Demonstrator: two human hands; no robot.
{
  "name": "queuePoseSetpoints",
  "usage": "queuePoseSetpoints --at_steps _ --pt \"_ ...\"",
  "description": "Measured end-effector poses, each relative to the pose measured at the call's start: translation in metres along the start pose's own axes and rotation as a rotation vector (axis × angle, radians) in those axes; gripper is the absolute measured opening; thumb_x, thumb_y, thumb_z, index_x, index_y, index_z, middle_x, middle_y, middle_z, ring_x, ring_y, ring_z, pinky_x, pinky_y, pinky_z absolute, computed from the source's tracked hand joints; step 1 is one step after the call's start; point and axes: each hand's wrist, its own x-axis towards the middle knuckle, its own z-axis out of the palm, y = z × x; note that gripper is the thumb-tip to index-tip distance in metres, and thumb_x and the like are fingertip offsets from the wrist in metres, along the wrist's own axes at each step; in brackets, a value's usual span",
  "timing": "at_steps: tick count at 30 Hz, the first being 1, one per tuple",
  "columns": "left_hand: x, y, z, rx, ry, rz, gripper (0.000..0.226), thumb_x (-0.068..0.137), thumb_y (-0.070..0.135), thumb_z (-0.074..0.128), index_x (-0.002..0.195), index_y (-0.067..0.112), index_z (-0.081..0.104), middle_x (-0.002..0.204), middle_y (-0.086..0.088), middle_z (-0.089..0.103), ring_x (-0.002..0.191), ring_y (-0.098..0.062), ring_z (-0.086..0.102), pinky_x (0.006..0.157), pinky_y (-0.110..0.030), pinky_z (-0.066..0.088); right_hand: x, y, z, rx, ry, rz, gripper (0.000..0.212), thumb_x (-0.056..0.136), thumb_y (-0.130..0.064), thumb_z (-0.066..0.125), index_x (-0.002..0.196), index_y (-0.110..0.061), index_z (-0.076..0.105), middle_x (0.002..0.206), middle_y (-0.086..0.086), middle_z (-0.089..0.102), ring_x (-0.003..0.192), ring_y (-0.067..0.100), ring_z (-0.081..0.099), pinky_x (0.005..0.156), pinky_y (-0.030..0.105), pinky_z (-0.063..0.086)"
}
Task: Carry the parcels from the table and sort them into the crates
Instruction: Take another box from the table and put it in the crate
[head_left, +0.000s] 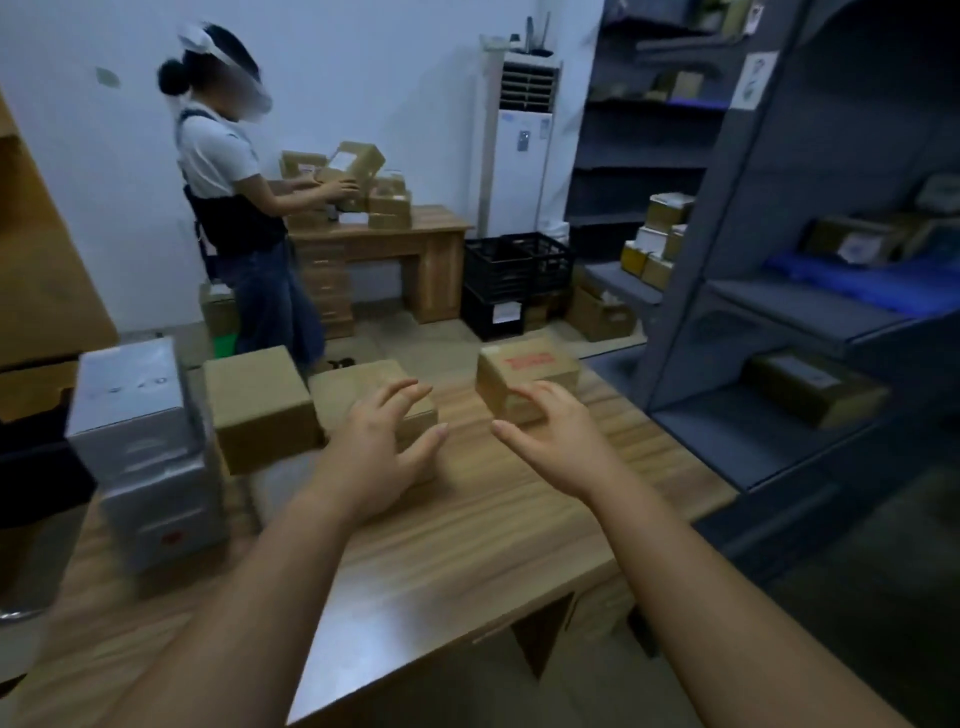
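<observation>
Three brown cardboard parcels stand on the wooden table (467, 530). One with a red label (530, 371) is at the far right edge, one (358, 389) is in the middle, and a taller one (260, 405) is to its left. My left hand (379, 452) hovers open over the middle parcel, fingers spread. My right hand (556, 436) is open just in front of the red-labelled parcel, fingertips near its front face. Black plastic crates (514, 270) stand stacked on the floor beyond the table.
Two grey wrapped boxes (140, 447) are stacked at the table's left. A person (234, 208) handles parcels at a far wooden desk (395, 244). Grey shelving (779, 338) with parcels lines the right side. A white standing air conditioner (519, 145) is by the wall.
</observation>
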Motion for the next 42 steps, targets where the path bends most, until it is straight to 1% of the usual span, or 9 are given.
queuePoseSetpoints --at_steps 8,13,16,20,24,32,34,38,42 --pt "0.102 0.032 0.095 -0.021 -0.104 0.014 0.06 0.09 0.054 0.053 0.145 0.039 0.036 0.152 0.016 0.029 0.14 -0.009 0.024 0.114 -0.039 0.027 0.045 0.111 -0.036 -0.027 0.079 0.081 0.061 0.089 -0.058 0.06 0.143 -0.032 0.048 0.147 -0.009 0.043 0.136 0.01 0.037 0.109 0.028 0.033" --pt "0.164 0.052 0.147 -0.004 -0.142 -0.025 0.06 0.091 0.051 0.053 0.146 0.037 0.034 0.154 0.014 0.027 0.141 -0.009 0.024 0.114 -0.038 0.028 0.096 0.183 -0.06 -0.015 0.049 0.106 0.063 0.088 -0.061 0.058 0.144 -0.033 0.047 0.147 -0.01 0.044 0.137 0.01 0.037 0.11 0.032 0.036" --pt "0.196 0.05 0.172 0.024 -0.113 -0.073 0.06 0.091 0.053 0.054 0.146 0.039 0.034 0.154 0.015 0.027 0.141 -0.009 0.024 0.114 -0.04 0.03 0.133 0.216 -0.061 -0.017 0.004 0.094 0.067 0.086 -0.066 0.056 0.144 -0.032 0.046 0.149 -0.008 0.042 0.138 0.013 0.037 0.111 0.038 0.038" --pt "0.228 0.034 0.198 0.042 -0.1 -0.165 0.059 0.092 0.05 0.053 0.147 0.037 0.034 0.154 0.015 0.028 0.14 -0.01 0.026 0.112 -0.039 0.031 0.177 0.25 -0.046 0.005 -0.095 0.102 0.078 0.079 -0.074 0.049 0.144 -0.032 0.045 0.151 -0.006 0.04 0.139 0.016 0.037 0.112 0.043 0.039" --pt "0.257 0.005 0.224 0.018 -0.125 -0.233 0.059 0.092 0.051 0.053 0.146 0.037 0.034 0.155 0.013 0.025 0.142 -0.011 0.023 0.113 -0.04 0.029 0.217 0.282 -0.023 0.007 -0.172 0.104 0.066 0.087 -0.063 0.056 0.144 -0.031 0.046 0.15 -0.007 0.041 0.139 0.015 0.037 0.113 0.04 0.037" --pt "0.331 -0.066 0.289 0.018 -0.131 -0.335 0.059 0.092 0.05 0.055 0.145 0.032 0.04 0.157 -0.001 0.024 0.142 -0.025 0.025 0.115 -0.04 0.025 0.287 0.326 0.022 -0.074 -0.272 0.194 0.064 0.091 -0.06 0.056 0.146 -0.029 0.045 0.152 -0.005 0.039 0.141 0.017 0.034 0.114 0.039 0.035" --pt "0.35 -0.077 0.303 0.044 -0.134 -0.371 0.059 0.092 0.05 0.055 0.146 0.033 0.038 0.159 -0.005 0.019 0.142 -0.03 0.023 0.115 -0.041 0.022 0.305 0.337 0.029 -0.118 -0.281 0.212 0.064 0.091 -0.06 0.055 0.146 -0.03 0.045 0.154 -0.005 0.036 0.143 0.018 0.031 0.114 0.04 0.034" --pt "0.374 -0.101 0.334 0.12 -0.243 -0.458 0.063 0.093 0.055 0.049 0.149 0.039 0.029 0.161 -0.012 0.01 0.143 -0.037 0.019 0.115 -0.042 0.021 0.334 0.359 0.044 -0.188 -0.266 0.264 0.064 0.092 -0.06 0.054 0.148 -0.033 0.041 0.16 -0.005 0.025 0.147 0.023 0.018 0.116 0.043 0.027" --pt "0.379 -0.116 0.355 0.13 -0.33 -0.503 0.064 0.093 0.056 0.048 0.15 0.04 0.024 0.162 -0.011 0.009 0.145 -0.035 0.016 0.115 -0.045 0.022 0.349 0.378 0.055 -0.204 -0.315 0.339 0.065 0.093 -0.061 0.052 0.15 -0.034 0.039 0.165 -0.003 0.011 0.15 0.025 0.007 0.118 0.045 0.021"
